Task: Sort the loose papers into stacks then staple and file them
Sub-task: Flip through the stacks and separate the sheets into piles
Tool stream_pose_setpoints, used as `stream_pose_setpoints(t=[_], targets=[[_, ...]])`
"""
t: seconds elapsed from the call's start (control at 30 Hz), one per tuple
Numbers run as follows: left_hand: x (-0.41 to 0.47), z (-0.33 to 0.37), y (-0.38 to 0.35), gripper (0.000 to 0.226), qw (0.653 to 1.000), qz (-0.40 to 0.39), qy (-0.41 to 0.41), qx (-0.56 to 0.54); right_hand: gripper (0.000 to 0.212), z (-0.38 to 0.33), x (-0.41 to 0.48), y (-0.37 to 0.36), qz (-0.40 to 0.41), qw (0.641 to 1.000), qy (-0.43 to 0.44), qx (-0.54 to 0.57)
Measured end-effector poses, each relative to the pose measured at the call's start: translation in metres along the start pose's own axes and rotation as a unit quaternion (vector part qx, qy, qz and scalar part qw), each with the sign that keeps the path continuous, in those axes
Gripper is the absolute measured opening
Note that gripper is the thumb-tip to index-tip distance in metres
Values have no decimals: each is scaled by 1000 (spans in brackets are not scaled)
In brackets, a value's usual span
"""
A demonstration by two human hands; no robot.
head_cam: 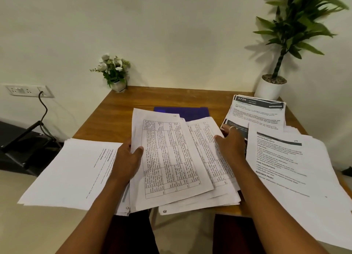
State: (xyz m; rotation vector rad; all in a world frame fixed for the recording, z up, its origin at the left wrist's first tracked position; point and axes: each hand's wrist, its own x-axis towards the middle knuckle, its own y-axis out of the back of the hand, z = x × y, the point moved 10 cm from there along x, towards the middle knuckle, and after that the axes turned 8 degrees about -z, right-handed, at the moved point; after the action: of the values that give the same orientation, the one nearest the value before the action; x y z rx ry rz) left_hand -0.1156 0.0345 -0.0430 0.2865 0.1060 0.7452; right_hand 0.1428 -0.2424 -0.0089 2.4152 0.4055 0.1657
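Note:
My left hand (pixel 128 159) pinches the left edge of a table-printed sheet (pixel 169 158), thumb on top, lifting it over the middle pile. My right hand (pixel 229 142), a ring on one finger, rests with fingers spread on the table-printed sheets (pixel 215 154) beneath and on a dark-printed page (pixel 238 129). A stack of mostly blank-looking pages (pixel 72 170) lies at the left and hangs over the table edge. At the right lies a stack headed with task text (pixel 291 168). Behind it sits a stack with a dark "2726" header (pixel 257 109). A blue folder (pixel 182 111) lies behind the middle pile.
The wooden table (pixel 118 110) stands against a wall. A small flower pot (pixel 118 85) sits at its back left corner and a tall potted plant (pixel 270 88) at the back right. A wall socket with a cable (pixel 28 90) and a black stand are at the left.

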Motion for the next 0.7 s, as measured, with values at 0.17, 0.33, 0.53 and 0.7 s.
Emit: stream_pose_setpoints(t=[0.17, 0.33, 0.53, 0.7], targets=[[-1, 3, 2, 32, 1000, 0, -8, 8, 43, -6, -3, 1, 3, 999, 13, 45], [-2, 6, 1, 28, 1000, 4, -9, 21, 45, -11, -1, 4, 7, 998, 22, 66], [-1, 6, 1, 28, 1000, -1, -14, 20, 61, -11, 3, 2, -47, 995, -21, 89], [-1, 4, 0, 31, 1000, -1, -9, 20, 26, -36, -1, 34, -11, 995, 19, 96]])
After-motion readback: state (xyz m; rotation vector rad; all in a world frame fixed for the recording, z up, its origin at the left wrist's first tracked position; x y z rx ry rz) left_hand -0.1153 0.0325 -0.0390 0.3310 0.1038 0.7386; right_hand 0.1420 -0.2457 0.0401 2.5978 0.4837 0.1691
